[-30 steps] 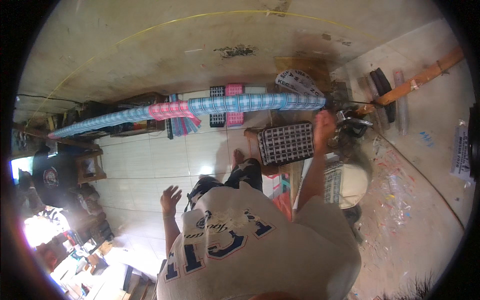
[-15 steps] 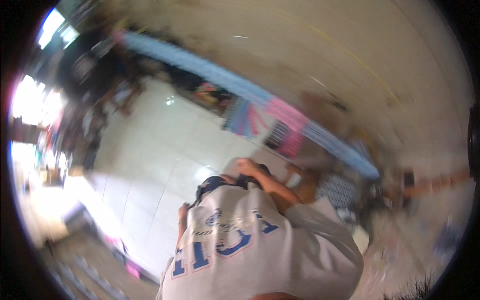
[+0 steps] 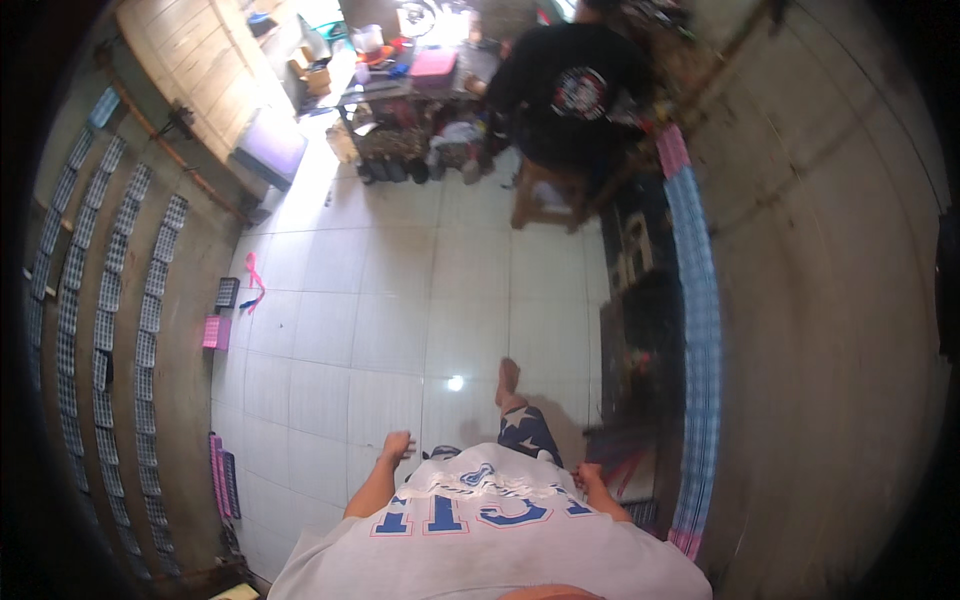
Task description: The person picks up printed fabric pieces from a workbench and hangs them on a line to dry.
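Note:
My left hand hangs open beside the hem of my white shirt, over the tiled floor. My right hand is by my right hip with curled fingers; what is in them, if anything, I cannot make out. Below, my bare foot is stepped forward. A long strip of light-blue plaid pieces with pink ends runs along the right, a short way from my right hand.
A person in black is at a cluttered table, beside a wooden stool. Rows of checked pieces line the left wall. A pink box and pink ribbon lie at left. Dark shelving borders the right.
I have turned left, so the strip now runs lengthwise at right and the person is ahead. My right hand has left the strip's end and dropped to my hip.

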Tool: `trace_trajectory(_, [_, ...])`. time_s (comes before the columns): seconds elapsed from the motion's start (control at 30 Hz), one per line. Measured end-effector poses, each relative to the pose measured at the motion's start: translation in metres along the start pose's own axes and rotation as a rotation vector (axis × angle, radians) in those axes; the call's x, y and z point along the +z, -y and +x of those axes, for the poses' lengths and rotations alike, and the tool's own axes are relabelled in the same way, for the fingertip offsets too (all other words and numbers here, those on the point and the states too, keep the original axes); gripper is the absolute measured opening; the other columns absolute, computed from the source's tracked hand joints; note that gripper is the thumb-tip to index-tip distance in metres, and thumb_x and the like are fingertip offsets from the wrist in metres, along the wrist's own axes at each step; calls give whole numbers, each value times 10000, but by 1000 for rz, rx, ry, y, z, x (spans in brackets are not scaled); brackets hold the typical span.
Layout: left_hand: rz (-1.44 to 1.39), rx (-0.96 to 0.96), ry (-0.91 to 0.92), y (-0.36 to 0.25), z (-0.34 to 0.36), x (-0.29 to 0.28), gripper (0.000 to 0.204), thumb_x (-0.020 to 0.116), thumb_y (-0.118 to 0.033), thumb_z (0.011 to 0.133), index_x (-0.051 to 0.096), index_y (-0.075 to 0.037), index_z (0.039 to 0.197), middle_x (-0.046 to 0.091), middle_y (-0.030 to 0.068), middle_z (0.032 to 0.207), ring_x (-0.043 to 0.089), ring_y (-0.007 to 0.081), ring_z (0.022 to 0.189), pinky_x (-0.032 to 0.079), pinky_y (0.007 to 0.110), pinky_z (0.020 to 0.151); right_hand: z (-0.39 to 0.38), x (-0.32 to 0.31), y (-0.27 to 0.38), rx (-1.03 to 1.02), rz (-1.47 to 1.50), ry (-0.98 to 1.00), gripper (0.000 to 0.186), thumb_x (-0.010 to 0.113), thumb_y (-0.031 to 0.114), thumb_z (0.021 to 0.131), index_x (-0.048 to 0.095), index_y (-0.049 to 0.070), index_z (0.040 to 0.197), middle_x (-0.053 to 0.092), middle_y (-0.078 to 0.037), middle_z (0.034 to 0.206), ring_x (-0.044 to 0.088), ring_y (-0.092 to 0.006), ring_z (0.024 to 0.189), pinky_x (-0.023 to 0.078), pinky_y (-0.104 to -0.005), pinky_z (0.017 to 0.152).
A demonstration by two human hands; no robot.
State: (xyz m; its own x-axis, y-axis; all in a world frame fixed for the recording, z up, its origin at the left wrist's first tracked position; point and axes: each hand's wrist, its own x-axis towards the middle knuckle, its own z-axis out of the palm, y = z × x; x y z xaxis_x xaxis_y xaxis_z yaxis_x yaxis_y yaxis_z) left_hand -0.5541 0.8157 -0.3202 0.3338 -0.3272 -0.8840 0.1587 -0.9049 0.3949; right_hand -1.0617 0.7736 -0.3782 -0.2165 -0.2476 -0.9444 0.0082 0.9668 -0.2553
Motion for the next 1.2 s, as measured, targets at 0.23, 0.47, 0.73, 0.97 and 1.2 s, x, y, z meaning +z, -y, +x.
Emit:
trace_trajectory(0.23, [-377,-175,-200,-63,41,-38,420,457,-292,828,512,3,1122,637,138,992,641,264,714,479,376,520,18,157,338,-246,-283,121,177,511,115,859,513,-10,985,617,-172,842,636,-284,709,531,-409,605])
trace_trajectory(0.47, [-561,-37,-252,-200,103,-10,372,445,-284,829,558,3,1038,632,135,963,633,264,771,488,402,672,-21,330,680,-859,-535,289,147,474,132,857,541,20,788,595,-70,709,591,-158,564,468,-267,465])
trace_trajectory(0.73, [396,459,-214,-307,283,-126,342,443,-303,805,591,-6,887,628,148,751,626,267,718,492,379,638,-12,503,767,-686,-476,316,178,525,150,875,616,18,951,655,-99,809,629,-174,627,514,-301,531])
trace_trajectory(0.97, [-386,-74,-193,-511,316,-272,398,438,-252,850,526,-2,1148,598,144,1079,571,272,977,459,408,763,-5,536,740,-306,-602,158,193,566,133,816,630,14,953,659,-101,805,634,-179,616,528,-305,536])
trace_trajectory(1.2, [-456,131,-235,-722,366,-373,469,408,-264,875,423,38,1233,558,161,1170,580,280,980,482,411,763,26,594,811,-174,-428,-1,183,574,147,777,646,19,887,665,-95,779,637,-190,621,528,-334,578])
